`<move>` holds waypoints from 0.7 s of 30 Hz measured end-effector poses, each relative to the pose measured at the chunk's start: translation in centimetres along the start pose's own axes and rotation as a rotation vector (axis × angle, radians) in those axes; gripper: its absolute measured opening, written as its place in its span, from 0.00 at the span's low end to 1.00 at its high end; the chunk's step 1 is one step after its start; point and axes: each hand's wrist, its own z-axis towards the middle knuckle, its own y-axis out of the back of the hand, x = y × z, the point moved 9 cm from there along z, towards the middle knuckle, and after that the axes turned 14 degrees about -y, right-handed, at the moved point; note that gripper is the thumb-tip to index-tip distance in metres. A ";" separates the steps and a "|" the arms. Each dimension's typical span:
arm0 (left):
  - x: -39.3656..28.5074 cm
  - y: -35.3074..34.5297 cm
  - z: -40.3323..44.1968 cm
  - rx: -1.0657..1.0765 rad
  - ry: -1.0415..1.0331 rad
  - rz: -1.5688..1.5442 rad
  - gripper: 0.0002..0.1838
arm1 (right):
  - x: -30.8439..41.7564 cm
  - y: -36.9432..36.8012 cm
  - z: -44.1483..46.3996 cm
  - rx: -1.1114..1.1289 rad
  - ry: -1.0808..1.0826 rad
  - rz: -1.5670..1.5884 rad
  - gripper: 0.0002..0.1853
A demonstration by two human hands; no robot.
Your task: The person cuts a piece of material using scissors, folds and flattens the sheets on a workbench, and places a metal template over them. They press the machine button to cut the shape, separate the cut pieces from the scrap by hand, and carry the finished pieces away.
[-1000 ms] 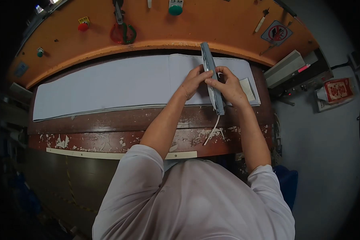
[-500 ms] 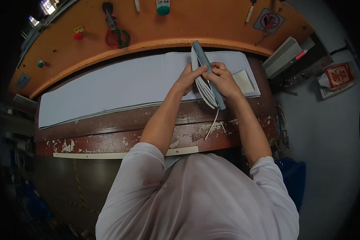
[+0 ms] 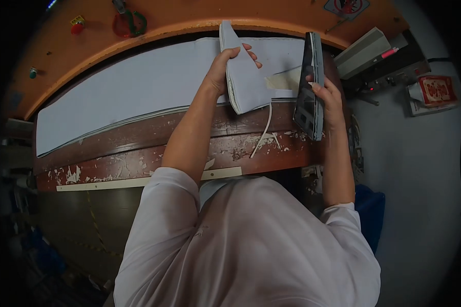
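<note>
My left hand [image 3: 221,70] is closed around a white paper stack [image 3: 247,84], thumb on the near face and fingertips curled over the far side. A narrow pale strip [image 3: 266,128] hangs from the stack's lower corner. In my right hand [image 3: 332,102] is a dark glossy panel with a grey edge [image 3: 306,97], held upright and tilted, apart from the stack. Whether the panel is one piece or several layers I cannot tell. Beneath both hands lie large white sheets [image 3: 133,97] with a cream pad [image 3: 283,81] on their right end.
The brown bench [image 3: 148,146] has a chipped front edge. An orange panel [image 3: 179,15] behind it carries a red button [image 3: 77,28], a green button [image 3: 33,72] and red-and-green-handled scissors [image 3: 129,24]. A grey metal holder [image 3: 362,55] and a red packet [image 3: 435,89] are at the right.
The white stack and the dark panel, held together before, are now separated. My left hand has moved left with the stack, my right hand right with the panel. The view has shifted slightly.
</note>
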 end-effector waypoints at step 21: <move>-1.3 1.8 0.2 -0.210 -0.150 -0.072 0.28 | -2.4 -3.6 -9.3 0.215 0.606 -1.015 0.13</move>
